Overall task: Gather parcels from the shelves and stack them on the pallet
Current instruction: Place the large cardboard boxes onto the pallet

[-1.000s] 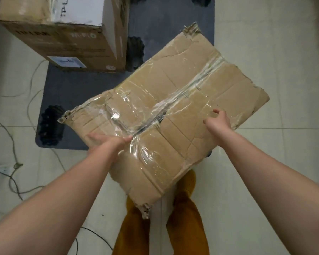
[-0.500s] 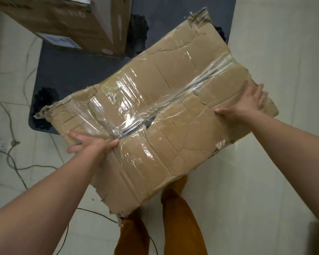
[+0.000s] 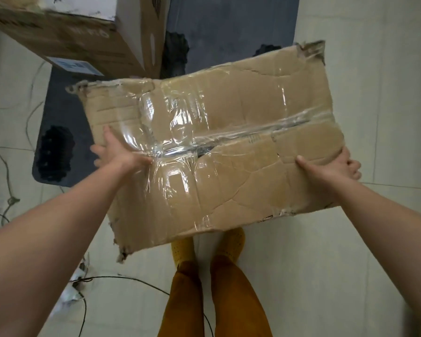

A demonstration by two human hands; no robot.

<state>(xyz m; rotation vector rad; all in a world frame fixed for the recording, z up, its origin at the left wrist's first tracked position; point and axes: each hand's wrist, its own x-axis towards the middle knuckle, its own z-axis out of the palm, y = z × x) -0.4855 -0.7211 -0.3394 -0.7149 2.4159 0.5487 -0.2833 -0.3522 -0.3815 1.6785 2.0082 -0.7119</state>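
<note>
I hold a flat, battered cardboard parcel (image 3: 229, 171), wrapped in clear tape, level in front of me. My left hand (image 3: 118, 152) grips its left edge, thumb on top and fingers spread at the edge. Over at the right edge, my right hand (image 3: 333, 166) grips it with the thumb on top and the fingers curled round the side. The parcel hangs over the near part of the dark grey pallet (image 3: 229, 27) on the floor. A large brown box (image 3: 83, 37) with a white label stands on the pallet's far left.
Pale floor tiles (image 3: 374, 93) surround the pallet. Thin cables (image 3: 7, 181) trail over the floor at the left and another cable (image 3: 122, 279) lies near my feet. My legs in mustard trousers (image 3: 204, 300) stand below the parcel.
The parcel has turned clockwise from a diagonal tilt to nearly level and moved right. My right hand slid to its right edge and curled round it; my left hand shifted to the left edge.
</note>
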